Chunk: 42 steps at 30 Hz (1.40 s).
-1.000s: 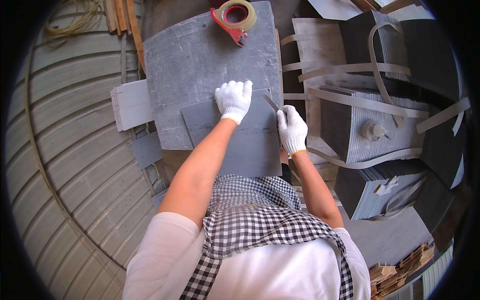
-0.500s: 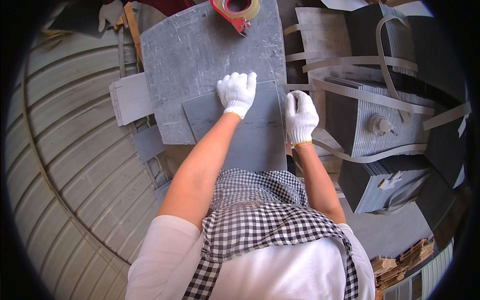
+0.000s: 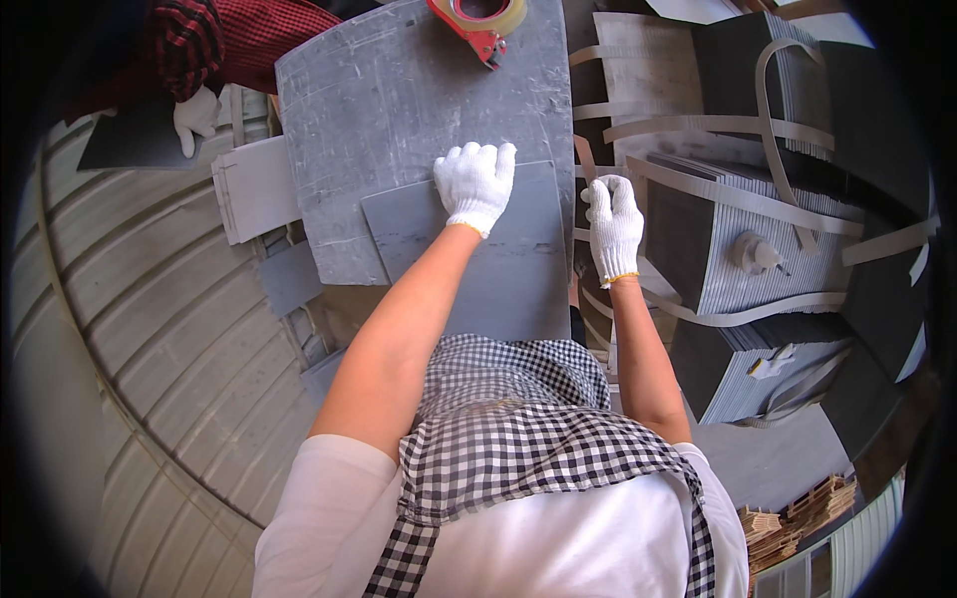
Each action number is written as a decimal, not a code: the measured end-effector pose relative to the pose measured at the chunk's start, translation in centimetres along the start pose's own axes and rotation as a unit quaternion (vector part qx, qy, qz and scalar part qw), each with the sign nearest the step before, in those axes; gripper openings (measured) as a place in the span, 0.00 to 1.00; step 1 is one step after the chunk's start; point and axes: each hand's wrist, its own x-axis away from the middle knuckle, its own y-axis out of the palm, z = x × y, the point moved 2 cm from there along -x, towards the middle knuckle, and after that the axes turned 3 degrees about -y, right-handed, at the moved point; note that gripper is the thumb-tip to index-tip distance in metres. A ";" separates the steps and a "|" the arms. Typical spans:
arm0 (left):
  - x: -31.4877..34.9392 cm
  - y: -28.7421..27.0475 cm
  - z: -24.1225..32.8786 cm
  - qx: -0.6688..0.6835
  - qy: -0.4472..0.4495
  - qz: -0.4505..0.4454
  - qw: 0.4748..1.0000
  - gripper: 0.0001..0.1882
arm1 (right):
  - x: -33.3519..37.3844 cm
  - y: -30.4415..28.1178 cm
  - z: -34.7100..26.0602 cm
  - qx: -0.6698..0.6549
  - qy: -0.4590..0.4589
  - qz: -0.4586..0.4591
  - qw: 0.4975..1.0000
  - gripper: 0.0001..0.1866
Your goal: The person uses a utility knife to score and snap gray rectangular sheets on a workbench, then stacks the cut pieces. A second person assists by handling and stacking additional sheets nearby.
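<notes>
A flat grey panel [image 3: 503, 284] lies on the near part of the worn grey table [image 3: 419, 90], its near end reaching my checked apron. My left hand [image 3: 475, 187], in a white knit glove, rests on the panel's far edge with its fingers curled down against it. Just off the table's right edge is my right hand [image 3: 614, 221], also gloved, with its fingers bent in and closed. A narrow brownish strip [image 3: 585, 151] shows beside its fingertips; whether the hand holds it I cannot tell. A red tape dispenser [image 3: 486, 46] with a roll of tape stands at the table's far end.
To the right, stacks of dark panels [image 3: 688, 234] are bound with pale straps [image 3: 718, 125], and a white bottle [image 3: 755, 253] lies on one. Pale boards [image 3: 257, 189] jut out at the table's left. At far left a co-worker's gloved hand [image 3: 197, 120] touches a dark sheet [image 3: 135, 138].
My right hand has shifted slightly right, away from the table edge, and its fingers have turned. My left hand stays on the panel. The co-worker's arm and dark sheet have come further into view.
</notes>
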 end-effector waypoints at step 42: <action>-0.1 -0.2 -0.2 0.012 -0.012 -0.008 1.000 0.22 | 2.6 3.3 -2.1 -0.028 0.008 0.032 0.999 0.11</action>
